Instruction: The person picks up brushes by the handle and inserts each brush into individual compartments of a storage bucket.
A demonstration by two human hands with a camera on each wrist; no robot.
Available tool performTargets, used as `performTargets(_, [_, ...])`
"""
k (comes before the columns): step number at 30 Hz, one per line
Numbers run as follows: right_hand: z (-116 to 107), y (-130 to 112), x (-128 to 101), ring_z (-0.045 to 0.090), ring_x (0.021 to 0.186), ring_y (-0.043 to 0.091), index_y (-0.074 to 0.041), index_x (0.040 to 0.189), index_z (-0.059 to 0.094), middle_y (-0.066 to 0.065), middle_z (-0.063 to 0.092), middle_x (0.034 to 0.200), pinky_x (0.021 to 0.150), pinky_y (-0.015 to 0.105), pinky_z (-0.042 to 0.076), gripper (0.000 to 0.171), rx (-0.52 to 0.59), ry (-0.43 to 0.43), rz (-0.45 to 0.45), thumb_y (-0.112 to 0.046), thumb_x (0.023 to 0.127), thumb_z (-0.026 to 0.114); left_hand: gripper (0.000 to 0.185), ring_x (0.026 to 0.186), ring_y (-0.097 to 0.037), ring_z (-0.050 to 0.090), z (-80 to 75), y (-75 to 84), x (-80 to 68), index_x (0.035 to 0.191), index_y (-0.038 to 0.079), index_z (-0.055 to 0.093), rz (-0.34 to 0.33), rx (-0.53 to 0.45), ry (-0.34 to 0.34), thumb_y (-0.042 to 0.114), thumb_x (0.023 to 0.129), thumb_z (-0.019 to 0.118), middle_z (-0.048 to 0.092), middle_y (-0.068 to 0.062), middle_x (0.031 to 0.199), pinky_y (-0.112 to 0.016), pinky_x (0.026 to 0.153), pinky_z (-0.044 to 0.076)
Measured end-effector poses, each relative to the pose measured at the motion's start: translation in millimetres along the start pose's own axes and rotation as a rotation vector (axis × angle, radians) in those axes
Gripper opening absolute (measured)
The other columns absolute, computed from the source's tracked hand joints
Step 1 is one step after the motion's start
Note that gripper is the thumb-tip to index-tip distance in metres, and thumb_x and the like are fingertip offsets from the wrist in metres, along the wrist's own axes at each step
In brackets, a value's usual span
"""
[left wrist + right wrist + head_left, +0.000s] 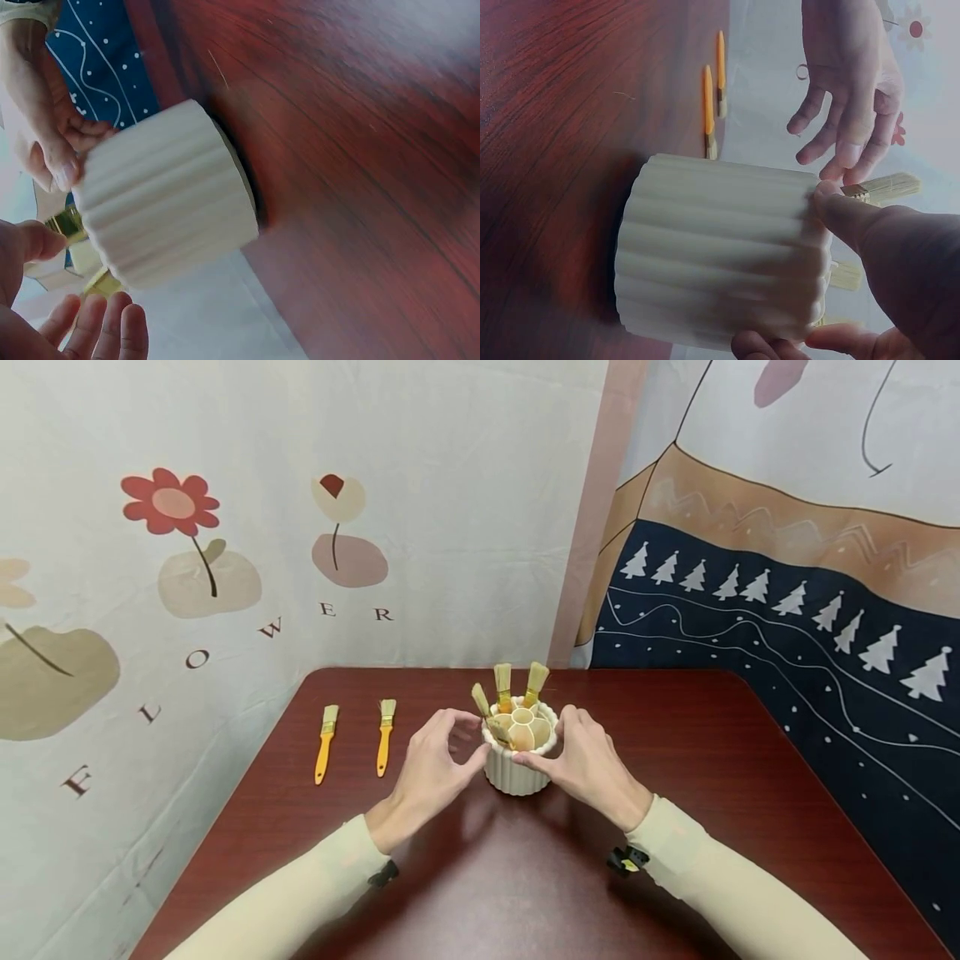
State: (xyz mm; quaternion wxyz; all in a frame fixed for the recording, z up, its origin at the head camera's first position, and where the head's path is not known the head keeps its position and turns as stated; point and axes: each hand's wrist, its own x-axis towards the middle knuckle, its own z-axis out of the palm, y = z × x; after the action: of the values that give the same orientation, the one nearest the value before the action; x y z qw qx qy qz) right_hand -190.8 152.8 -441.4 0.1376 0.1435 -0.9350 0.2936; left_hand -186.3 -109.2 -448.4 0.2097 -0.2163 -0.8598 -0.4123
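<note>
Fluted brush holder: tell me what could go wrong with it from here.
The left hand, close to the outward-leaning brush, might knock it. The right hand grips the holder near its rim, so an uneven push could shift or tip it.

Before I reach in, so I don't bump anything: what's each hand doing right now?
Left hand: open beside the fluted pot, holding nothing that I can see.
Right hand: closed on the fluted pot at its rim.

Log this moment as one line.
Right hand: holding cream ribbed cylindrical holder | Left hand: beside holder | In holder: pale-bristled brushes | On maroon table: two yellow-handled brushes
</note>
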Motion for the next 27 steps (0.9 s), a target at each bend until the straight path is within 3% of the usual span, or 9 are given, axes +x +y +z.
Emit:
performTargets(5, [-8,1,-2,0.057,0.08,0.018,-0.008,0.104,0.061,0.009,0.063,0.093,0.068,0.031,0.052,0.066,-0.008,-0.024,-0.002,-0.058,0.089,0.101,0.04,0.101,-0.027,0.084,-7.9,-9.4,-2.1,0.13,0.006,0.076,0.002,0.061,0.003,0.013,0.096,0.095,0.08,-0.013,0.12,-0.043,0.091,0.072])
performTargets(10, [-24,10,4,0.069,0.087,0.02,-0.009,0.107,0.066,0.009,0.07,0.101,0.075,0.034,0.061,0.058,0.01,-0.045,-0.02,-0.052,0.091,0.101,0.04,0.103,-0.027,0.082,-17.8,-18.9,-2.6,0.131,0.008,0.077,-0.001,0.129,0.021,0.017,0.097,0.095,0.081,-0.012,0.118,-0.047,0.09,0.07])
performTargets(14, [-35,25,15,0.076,0.104,0.025,-0.006,0.127,0.071,0.012,0.075,0.123,0.089,0.043,0.069,0.06,0.063,-0.104,-0.02,-0.048,0.094,0.099,0.042,0.106,-0.027,0.08,-28.5,-29.7,-0.4,0.134,0.009,0.077,-0.033,0.171,0.019,0.02,0.098,0.095,0.08,-0.008,0.12,-0.05,0.091,0.068])
performTargets(19, [-37,42,23,0.075,0.128,0.032,-0.012,0.158,0.064,0.013,0.068,0.155,0.104,0.054,0.069,0.08,0.149,-0.208,-0.047,-0.05,0.096,0.097,0.045,0.115,-0.035,0.079,-41.7,-48.8,4.0,0.138,0.007,0.075,-0.068,0.209,-0.017,0.019,0.099,0.094,0.081,-0.014,0.125,-0.053,0.096,0.066])
performTargets(27, [-26,62,32,0.07,0.146,0.038,-0.016,0.173,0.053,0.014,0.057,0.173,0.113,0.058,0.067,0.094,0.294,-0.282,-0.107,-0.042,0.096,0.099,0.051,0.129,-0.046,0.075,-55.8,-85.7,7.5,0.147,0.001,0.072,-0.155,0.248,-0.102,0.018,0.103,0.09,0.077,-0.023,0.14,-0.062,0.109,0.063])
